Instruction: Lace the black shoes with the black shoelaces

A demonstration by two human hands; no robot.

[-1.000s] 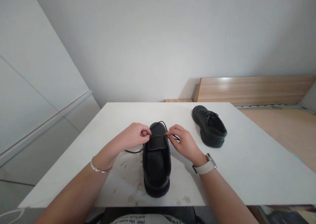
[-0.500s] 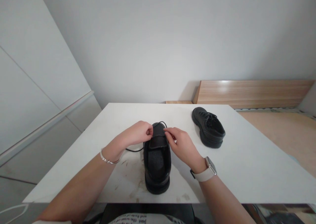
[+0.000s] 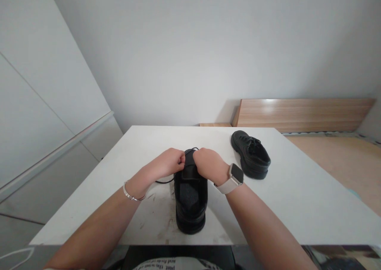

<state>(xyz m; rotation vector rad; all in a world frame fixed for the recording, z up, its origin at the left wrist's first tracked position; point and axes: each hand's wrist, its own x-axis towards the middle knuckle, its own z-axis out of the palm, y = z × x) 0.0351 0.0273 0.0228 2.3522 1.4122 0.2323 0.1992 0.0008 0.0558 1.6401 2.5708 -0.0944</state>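
Left hand (image 3: 168, 163): thumb and forefinger pinched shut on black lace (image 3: 163, 181) beside the tongue. Right hand (image 3: 208, 164): curled over the upper, fingertips hidden, grip not discernible. Black shoe (image 3: 190, 202): on white table (image 3: 297, 190), near front edge; long axis front-to-back, toe pointing away, heel nearest.

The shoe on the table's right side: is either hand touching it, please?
No, the left hand and right hand are both at the near shoe; the far shoe lies apart.
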